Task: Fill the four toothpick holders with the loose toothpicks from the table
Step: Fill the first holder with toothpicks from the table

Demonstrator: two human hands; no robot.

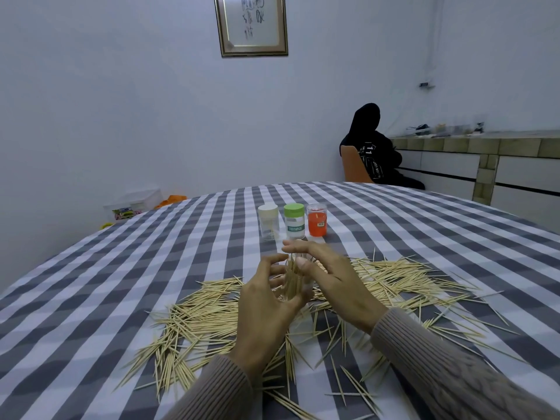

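Note:
A clear open toothpick holder (292,281) stands on the checked tablecloth, packed with upright toothpicks. My left hand (266,301) grips it from the left, fingers curled round its wall. My right hand (330,277) hovers over its mouth, fingers spread and thumb touching the toothpick tips. Loose toothpicks (197,322) lie scattered around both hands. Behind stand three more holders in a row: a white-lidded clear one (268,222), a green-lidded one labelled TOOTHPICK (294,221) and an orange one (317,220).
The table (121,268) wears a grey and white checked cloth. A person in black (372,153) sits on an orange chair at the far right. A plastic box (133,204) lies on the floor at the left. A tiled counter (485,153) runs along the right wall.

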